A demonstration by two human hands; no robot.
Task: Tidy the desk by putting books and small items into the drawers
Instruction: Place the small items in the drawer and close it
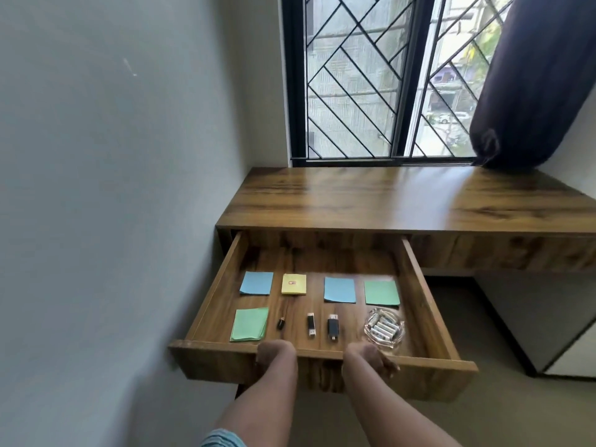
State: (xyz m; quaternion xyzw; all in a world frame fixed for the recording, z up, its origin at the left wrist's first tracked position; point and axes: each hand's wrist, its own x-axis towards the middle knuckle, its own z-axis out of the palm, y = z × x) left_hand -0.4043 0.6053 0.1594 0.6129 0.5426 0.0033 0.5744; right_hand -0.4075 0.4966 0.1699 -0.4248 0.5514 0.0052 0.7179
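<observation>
A: Two bare forearms in shot, folks. The left forearm [258, 404] and the right forearm [390, 411] are both uncovered from wrist to frame edge.

B: And there's the only clothing on show: a scrap of light blue ribbed fabric [222, 439] low beside the left arm, with paler stripes across it.

A: Sleeve or hem?

B: Can't tell, too little shows. The left hand [275, 353] and right hand [367, 356] are soft with blur, so there's no fine detail to report.

left hand [276, 353] fingers blurred, desk [419, 201] cut off at right
</observation>
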